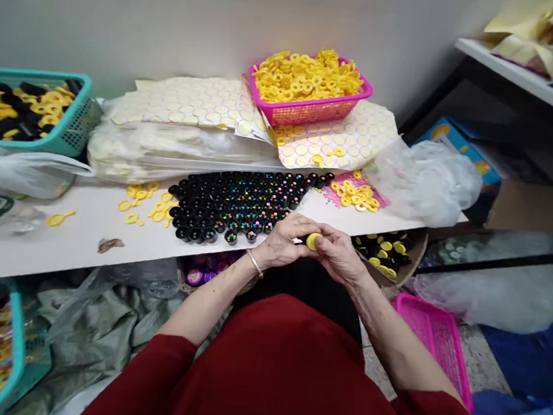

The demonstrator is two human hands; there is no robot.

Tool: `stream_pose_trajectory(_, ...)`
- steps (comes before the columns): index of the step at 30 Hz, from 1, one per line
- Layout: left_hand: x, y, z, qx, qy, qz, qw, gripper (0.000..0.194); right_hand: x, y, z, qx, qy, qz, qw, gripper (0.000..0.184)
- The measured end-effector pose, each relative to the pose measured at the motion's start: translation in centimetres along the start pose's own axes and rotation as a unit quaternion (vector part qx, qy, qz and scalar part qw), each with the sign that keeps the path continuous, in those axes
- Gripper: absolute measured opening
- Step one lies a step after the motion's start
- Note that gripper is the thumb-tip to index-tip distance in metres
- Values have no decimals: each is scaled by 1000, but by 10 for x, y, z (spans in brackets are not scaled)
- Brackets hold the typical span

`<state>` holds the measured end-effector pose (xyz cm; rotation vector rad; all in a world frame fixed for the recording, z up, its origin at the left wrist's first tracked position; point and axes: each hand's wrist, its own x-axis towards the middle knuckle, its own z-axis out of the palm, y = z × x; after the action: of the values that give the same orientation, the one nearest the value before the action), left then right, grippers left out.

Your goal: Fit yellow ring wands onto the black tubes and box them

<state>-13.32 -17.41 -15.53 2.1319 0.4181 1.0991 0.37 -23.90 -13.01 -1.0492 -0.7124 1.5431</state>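
Note:
My left hand (284, 240) and my right hand (337, 257) meet at the front edge of the white table (85, 236). Their fingers are closed together around a small black piece with a yellow cap (313, 240). Just beyond them stands a packed block of small black tubes (238, 204) with coloured specks inside. Loose yellow rings (147, 204) lie left of the block, and another heap of yellow rings (355, 195) lies to its right. A silver bangle (255, 263) is on my left wrist.
A pink basket (309, 110) full of yellow rings stands on sheets of white round stickers (188, 106). A teal basket (73, 131) of black and yellow parts is far left, another teal basket (19, 353) sits below. An empty pink basket (434, 337) lies on the floor right. Clear bags (429, 175) crowd the table's right end.

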Motion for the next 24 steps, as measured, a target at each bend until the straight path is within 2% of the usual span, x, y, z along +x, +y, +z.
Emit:
stream_pose_trajectory(4,-1,6,23,-2,3,33,999,32,-19,1,-11,3,41,-5,999,37)
stream_pose_trajectory(8,-1,10,53,-10,18,30,999,32,-33,10,-32,-19,63,-37,997,36)
stream_pose_trajectory(10,-4,10,70,-7,16,14,1000,31,-37,20,-45,-25,69,-46,996,35)
stream_pose_trajectory(14,-11,1,98,4,16,-40,999,35,-39,40,-68,2,148,-21,989,36)
stream_pose_trajectory(16,-15,-5,106,7,16,-42,999,37,-39,43,-77,42,134,21,990,35)
stream_pose_trajectory(18,-17,-10,111,15,9,-29,999,34,-39,42,-84,84,83,64,991,35)
stream_pose_trajectory(20,-15,-14,117,28,-1,-12,1000,30,-38,38,-90,104,55,80,990,37)
stream_pose_trajectory(22,-13,-17,122,41,-10,2,999,27,-35,36,-96,99,74,68,990,40)
stream_pose_trajectory(24,-11,-18,127,60,-4,9,998,32,-29,35,-107,70,127,45,988,42)
